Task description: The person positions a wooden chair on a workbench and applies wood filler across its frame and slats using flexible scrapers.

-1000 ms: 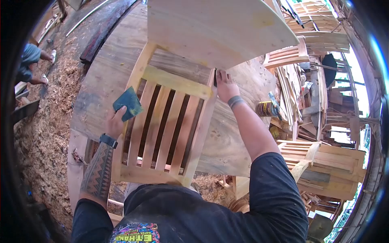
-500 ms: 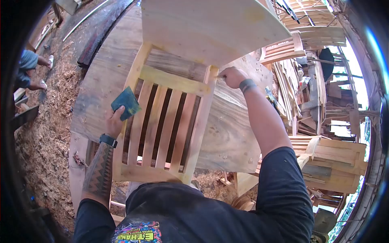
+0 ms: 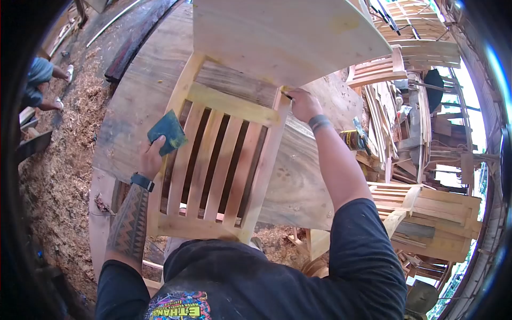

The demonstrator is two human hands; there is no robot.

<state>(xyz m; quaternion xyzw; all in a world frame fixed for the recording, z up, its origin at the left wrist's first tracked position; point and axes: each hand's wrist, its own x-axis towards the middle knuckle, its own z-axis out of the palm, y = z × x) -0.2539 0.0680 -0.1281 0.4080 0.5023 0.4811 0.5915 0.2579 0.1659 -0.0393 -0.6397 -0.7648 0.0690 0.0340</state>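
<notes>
A wooden chair [image 3: 232,108] with a slatted back lies on a large wooden tabletop [image 3: 298,181]. On the left, my left hand [image 3: 153,151] is closed on a flat blue-green square [image 3: 167,133], its right edge smeared with yellow, held over the chair's left rail. My right hand [image 3: 306,105] grips a small dark thin tool [image 3: 288,96] at the upper end of the chair's right rail. The tool's tip touches or nearly touches the wood there; its kind is not clear.
An open can [image 3: 352,140] with a blue-handled tool against it stands right of my right forearm. Slatted wooden chairs [image 3: 408,208] and thin wood strips [image 3: 380,120] are on the right. Wood shavings [image 3: 74,176] cover the floor at left, where another person's legs [image 3: 45,85] show.
My right hand has shifted slightly down and left, bringing the tool over the rail's upper end. The can now shows beside my forearm. My left hand stays nearly where it was.
</notes>
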